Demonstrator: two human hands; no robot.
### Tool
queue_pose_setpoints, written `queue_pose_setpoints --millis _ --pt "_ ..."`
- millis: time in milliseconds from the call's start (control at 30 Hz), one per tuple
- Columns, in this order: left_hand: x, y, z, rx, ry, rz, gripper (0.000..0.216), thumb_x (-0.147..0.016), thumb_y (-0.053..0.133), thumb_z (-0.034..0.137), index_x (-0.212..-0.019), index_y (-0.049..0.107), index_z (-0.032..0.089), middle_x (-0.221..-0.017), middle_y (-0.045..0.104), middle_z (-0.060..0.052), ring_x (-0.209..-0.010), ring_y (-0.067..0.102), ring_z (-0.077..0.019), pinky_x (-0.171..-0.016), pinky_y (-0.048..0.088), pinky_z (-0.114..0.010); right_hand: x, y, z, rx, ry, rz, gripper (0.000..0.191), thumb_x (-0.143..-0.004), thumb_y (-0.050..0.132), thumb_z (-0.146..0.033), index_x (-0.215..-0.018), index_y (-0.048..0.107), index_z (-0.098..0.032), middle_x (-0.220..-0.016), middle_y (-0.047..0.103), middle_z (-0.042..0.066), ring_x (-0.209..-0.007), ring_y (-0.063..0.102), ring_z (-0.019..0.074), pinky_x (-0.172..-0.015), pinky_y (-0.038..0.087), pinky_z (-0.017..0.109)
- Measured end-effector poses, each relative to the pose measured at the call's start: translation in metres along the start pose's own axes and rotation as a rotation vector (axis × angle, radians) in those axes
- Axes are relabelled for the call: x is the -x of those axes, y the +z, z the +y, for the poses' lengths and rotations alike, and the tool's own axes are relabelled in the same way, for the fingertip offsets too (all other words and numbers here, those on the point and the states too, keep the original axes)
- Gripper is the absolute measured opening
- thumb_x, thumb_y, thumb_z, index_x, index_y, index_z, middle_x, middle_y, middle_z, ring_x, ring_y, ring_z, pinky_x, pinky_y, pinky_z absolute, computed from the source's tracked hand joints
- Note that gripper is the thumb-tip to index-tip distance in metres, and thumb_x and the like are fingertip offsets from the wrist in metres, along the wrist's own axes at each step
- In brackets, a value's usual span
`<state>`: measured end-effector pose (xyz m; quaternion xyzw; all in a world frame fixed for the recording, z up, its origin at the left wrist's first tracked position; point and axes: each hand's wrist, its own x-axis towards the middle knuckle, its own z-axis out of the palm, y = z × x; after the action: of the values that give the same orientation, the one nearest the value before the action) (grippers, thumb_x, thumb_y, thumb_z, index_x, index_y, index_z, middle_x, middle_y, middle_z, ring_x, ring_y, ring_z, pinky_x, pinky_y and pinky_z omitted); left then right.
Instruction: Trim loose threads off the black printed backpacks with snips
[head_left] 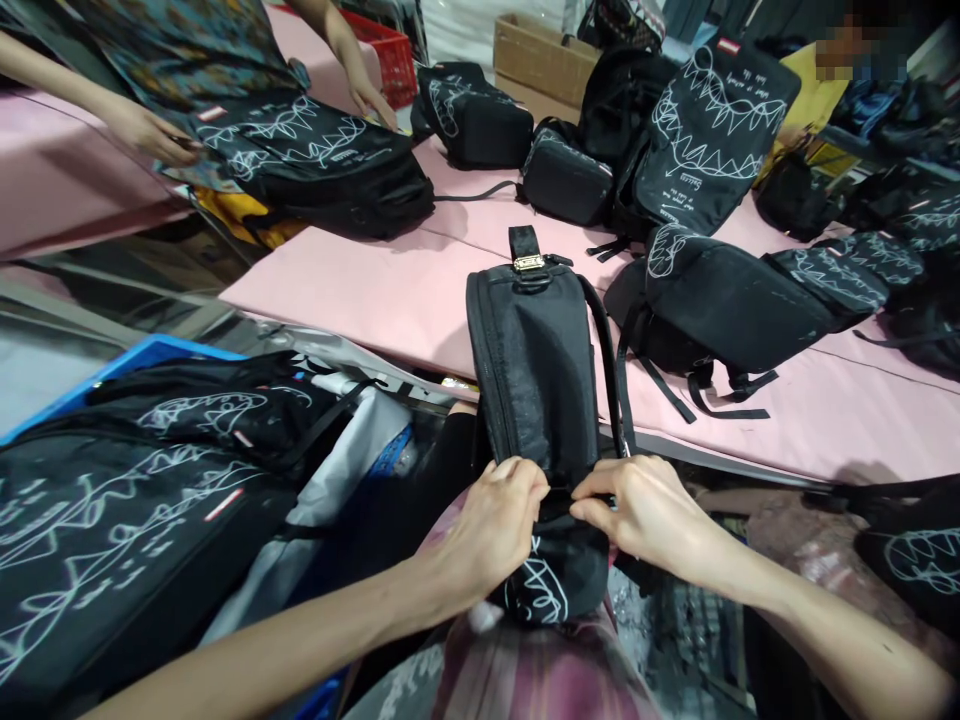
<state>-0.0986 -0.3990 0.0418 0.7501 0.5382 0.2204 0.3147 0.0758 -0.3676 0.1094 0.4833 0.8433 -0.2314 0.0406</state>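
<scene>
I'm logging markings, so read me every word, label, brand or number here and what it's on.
"Success", probably: on the propped-up printed backpack.
Too small or blurred to read: that backpack's other lettering, the lower-left backpack's lettering and tag, any marks on the held black backpack's gold buckle.

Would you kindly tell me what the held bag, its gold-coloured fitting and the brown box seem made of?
Held bag: probably synthetic fabric, faintly shiny black, its panels softly curved. Gold-coloured fitting: metal or coated plastic, judging by its bright shine. Brown box: apparently cardboard, dull and thin-walled.
</scene>
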Motion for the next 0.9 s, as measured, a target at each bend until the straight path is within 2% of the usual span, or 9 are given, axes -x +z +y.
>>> queue_pose_setpoints --millis 167,400,633,700,767,833,900 --pt "0.0 0.004 -0.005 -0.005 0.034 0.019 0.021 -0.087 0.033 0.014 -0.07 0.045 0.018 -0.068 0.052 0.0 -0.066 0.05 -0.0145 -0.064 0.038 -0.029 0.001 -0.004 -0.001 0.021 0.032 0.001 0.02 -0.083 0.055 -0.035 -0.086 0.072 -0.024 -0.08 0.072 0.001 -0.07 0.067 0.0165 -0.06 0.041 0.023" --pt "0.002 0.003 -0.005 -0.011 0.031 0.031 0.022 -0.087 0.032 0.015 -0.071 0.046 0.018 -0.068 0.052 -0.001 -0.067 0.05 -0.0151 -0.063 0.039 -0.029 -0.005 -0.002 -0.01 0.082 0.029 -0.022 0.013 -0.08 0.059 -0.03 -0.08 0.072 -0.026 -0.073 0.071 0.001 -0.069 0.067 0.0174 -0.057 0.039 0.023" --pt "0.001 0.005 -0.003 0.06 -0.003 0.055 0.024 -0.087 0.031 0.017 -0.069 0.046 0.019 -0.069 0.053 -0.001 -0.067 0.05 -0.0143 -0.065 0.041 -0.029 -0.002 0.001 -0.003 -0.012 -0.002 0.0 0.012 -0.08 0.059 -0.026 -0.08 0.071 -0.025 -0.076 0.07 -0.002 -0.068 0.066 0.0145 -0.061 0.041 0.023" --pt "0.006 -0.003 -0.006 0.144 0.024 0.109 0.026 -0.088 0.03 0.017 -0.07 0.047 0.018 -0.074 0.056 -0.003 -0.073 0.053 -0.0142 -0.068 0.042 -0.028 0.002 0.002 0.001 -0.017 -0.012 0.038 0.015 -0.083 0.056 -0.028 -0.084 0.07 -0.024 -0.078 0.07 -0.001 -0.069 0.066 0.0151 -0.061 0.042 0.023" --pt "0.013 -0.019 -0.013 0.166 0.119 0.164 0.027 -0.089 0.029 0.019 -0.073 0.05 0.018 -0.082 0.058 -0.005 -0.085 0.055 -0.0148 -0.073 0.043 -0.028 0.005 0.003 0.006 -0.027 -0.02 0.069 0.017 -0.085 0.054 -0.029 -0.089 0.069 -0.023 -0.08 0.07 0.0 -0.07 0.065 0.0156 -0.062 0.042 0.024" --pt "0.02 -0.041 -0.023 0.01 0.187 0.161 0.029 -0.09 0.031 0.024 -0.073 0.054 0.018 -0.08 0.06 -0.005 -0.086 0.055 -0.0163 -0.074 0.042 -0.03 0.007 0.005 0.01 -0.049 -0.019 0.078 0.018 -0.086 0.053 -0.03 -0.089 0.068 -0.022 -0.081 0.07 0.0 -0.071 0.065 0.0159 -0.063 0.043 0.024" --pt "0.022 -0.061 -0.032 -0.312 0.118 0.152 0.036 -0.09 0.037 0.034 -0.064 0.055 0.017 -0.068 0.059 -0.004 -0.075 0.056 -0.0187 -0.072 0.038 -0.034 0.008 0.006 0.012 -0.06 -0.016 0.085 0.019 -0.086 0.052 -0.031 -0.09 0.068 -0.022 -0.082 0.07 0.001 -0.071 0.066 0.0166 -0.065 0.044 0.025"
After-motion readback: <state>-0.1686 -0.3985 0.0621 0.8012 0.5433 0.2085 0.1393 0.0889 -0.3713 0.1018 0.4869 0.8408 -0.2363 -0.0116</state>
